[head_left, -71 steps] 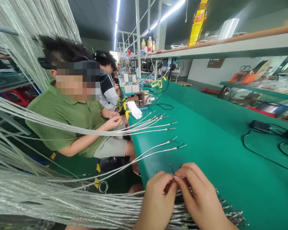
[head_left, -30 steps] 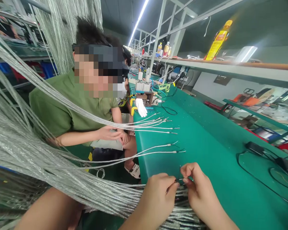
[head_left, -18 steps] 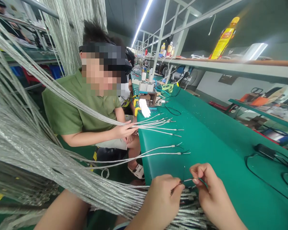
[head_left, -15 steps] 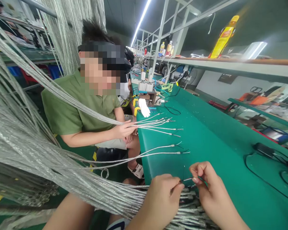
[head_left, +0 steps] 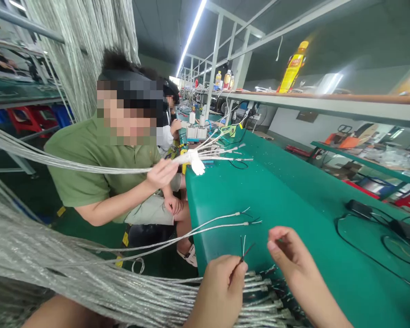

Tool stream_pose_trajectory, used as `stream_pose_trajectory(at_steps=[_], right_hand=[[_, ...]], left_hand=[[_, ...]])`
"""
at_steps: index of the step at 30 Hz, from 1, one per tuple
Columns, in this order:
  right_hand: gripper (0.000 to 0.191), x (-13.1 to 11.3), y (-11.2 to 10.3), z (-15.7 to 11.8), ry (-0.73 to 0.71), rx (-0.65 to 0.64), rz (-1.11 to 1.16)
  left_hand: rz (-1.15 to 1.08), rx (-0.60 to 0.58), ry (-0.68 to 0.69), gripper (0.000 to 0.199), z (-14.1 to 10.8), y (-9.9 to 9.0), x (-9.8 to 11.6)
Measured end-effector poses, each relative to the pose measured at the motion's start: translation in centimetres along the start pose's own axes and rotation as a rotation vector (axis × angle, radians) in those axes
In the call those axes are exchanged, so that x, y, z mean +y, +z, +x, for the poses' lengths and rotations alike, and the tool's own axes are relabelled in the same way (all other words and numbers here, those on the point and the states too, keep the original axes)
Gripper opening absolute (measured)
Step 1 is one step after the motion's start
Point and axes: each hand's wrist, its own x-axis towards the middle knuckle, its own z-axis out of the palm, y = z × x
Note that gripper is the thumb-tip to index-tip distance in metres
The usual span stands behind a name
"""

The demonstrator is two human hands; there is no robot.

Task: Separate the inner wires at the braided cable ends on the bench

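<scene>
- Wires, three fine ends (head_left: 243, 246) in black, white and dark red, stand fanned above the near part of the green workbench (head_left: 287, 196), splayed from the left hand (head_left: 220, 287).
- Left hand: thumb and forefinger pinched tight at the base of the fan; the cable behind it is hidden by the hand.
- Right hand (head_left: 290, 257): above the workbench too, farther in from its edge; thumb and forefinger bent toward each other with a gap between, nothing seen in them, apart from the wires.
- Workbench, near end, below both hands: thick bundle of silvery cables (head_left: 146, 282) running in over the edge, collars (head_left: 265, 282) at their ends, thin wires past these, too blurred to count.
- Two loose cables (head_left: 222, 222) cross the workbench edge, farther along than the bundle.
- Farther along that edge: co-worker's hand (head_left: 162, 173) around a bunch of cables (head_left: 126, 171); white glove (head_left: 198, 165) just beside the bunch.
- Step in hand, my reading: separating one cable's wires; they look parted but not quite straight.
- Next move, as judged: calls for the right thumb and forefinger to meet one wire near its tip, left pinch firm lest the fan slip.
</scene>
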Motion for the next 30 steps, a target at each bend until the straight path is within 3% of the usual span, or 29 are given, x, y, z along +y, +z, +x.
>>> stream_pose_trajectory(at_steps=[5,14,19,25,30], right_hand=[[0.029,1.2,2.1,-0.5,0.132,-0.184,0.125],[0.03,-1.0,1.6,-0.9,0.199,-0.283,0.304],[0.024,-1.1,1.4,-0.4,0.179,-0.276,0.278],[0.016,-0.5,1.1,-0.5,0.131,-0.396,0.312],[0.014,-0.1,1.2,-1.2,0.045,-0.359,0.182]], left_hand=[[0.01,-0.016,0.024,0.037,-0.2,0.3,-0.2],[0.052,-0.059,0.059,0.036,-0.7,0.2,0.0],[0.071,-0.067,0.077,0.035,-0.7,0.3,-0.1],[0.102,-0.077,0.111,0.037,-1.0,0.3,-0.3],[0.128,-0.091,0.13,0.035,-1.2,0.4,-0.3]])
